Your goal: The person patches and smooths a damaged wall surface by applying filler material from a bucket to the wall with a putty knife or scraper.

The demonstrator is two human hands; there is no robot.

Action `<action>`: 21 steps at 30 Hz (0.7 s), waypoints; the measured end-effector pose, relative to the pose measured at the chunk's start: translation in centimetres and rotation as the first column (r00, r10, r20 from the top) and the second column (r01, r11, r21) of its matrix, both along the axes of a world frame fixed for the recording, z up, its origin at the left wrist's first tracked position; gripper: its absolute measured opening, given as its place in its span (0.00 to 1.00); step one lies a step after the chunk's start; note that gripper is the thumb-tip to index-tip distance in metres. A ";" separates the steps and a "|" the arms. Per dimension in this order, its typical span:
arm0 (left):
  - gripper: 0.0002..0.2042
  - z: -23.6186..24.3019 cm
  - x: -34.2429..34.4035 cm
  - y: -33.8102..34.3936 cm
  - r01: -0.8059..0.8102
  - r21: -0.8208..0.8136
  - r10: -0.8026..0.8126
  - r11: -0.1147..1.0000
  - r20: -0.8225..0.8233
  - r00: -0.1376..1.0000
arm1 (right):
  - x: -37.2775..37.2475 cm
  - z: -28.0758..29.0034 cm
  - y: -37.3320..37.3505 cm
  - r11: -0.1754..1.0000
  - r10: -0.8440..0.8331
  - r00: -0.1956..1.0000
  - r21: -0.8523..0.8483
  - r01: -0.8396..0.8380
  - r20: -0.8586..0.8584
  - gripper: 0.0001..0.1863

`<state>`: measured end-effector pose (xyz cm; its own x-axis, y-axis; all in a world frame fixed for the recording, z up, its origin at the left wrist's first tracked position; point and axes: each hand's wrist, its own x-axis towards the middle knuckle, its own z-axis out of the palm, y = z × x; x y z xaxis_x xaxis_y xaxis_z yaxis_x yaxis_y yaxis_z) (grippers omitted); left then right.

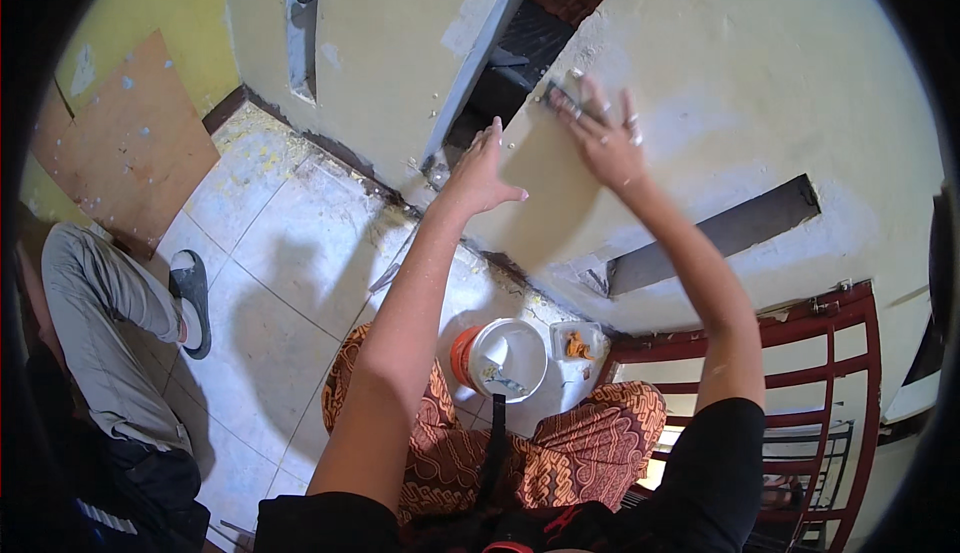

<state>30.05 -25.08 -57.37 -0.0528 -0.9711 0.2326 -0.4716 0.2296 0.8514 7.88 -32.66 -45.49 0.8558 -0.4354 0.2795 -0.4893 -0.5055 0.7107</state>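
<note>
My right hand (pixel 607 143) presses against the cream wall (pixel 720 73), just right of a tall narrow opening (pixel 510 63). Its fingers are slightly blurred and carry white bits. Under them shows a small dark grey flat piece (pixel 556 96), whose kind I cannot make out. My left hand (pixel 484 175) is raised beside the lower part of the opening, thumb out and fingers extended, holding nothing. Whether its fingertips touch the wall I cannot tell. Pale patches and rough edges surround the opening.
An orange-and-white bucket (pixel 508 360) stands before my knees, next to a clear tub (pixel 578 341) with an orange-brown item. A dark red metal grille (pixel 740 353) is at right. Another person's leg (pixel 110 303) is at left, near a brown board (pixel 140 143). Debris lies along the wall base.
</note>
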 end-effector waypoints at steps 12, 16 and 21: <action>0.66 -2.3 1.1 -0.6 -0.090 0.198 0.063 0.976 0.139 0.988 | 0.9 -3.3 1.2 0.999 0.048 0.992 -0.001 -0.048 -0.120 0.30; 0.67 -0.4 -0.3 -0.7 -0.094 0.259 0.048 0.961 0.179 0.983 | -0.4 0.3 0.8 0.995 -0.004 1.000 -0.099 0.004 -0.004 0.30; 0.68 0.3 -2.0 -1.1 -0.087 0.263 0.044 0.961 0.164 0.985 | 0.1 -8.2 1.3 0.998 -0.018 0.998 0.053 0.015 0.068 0.28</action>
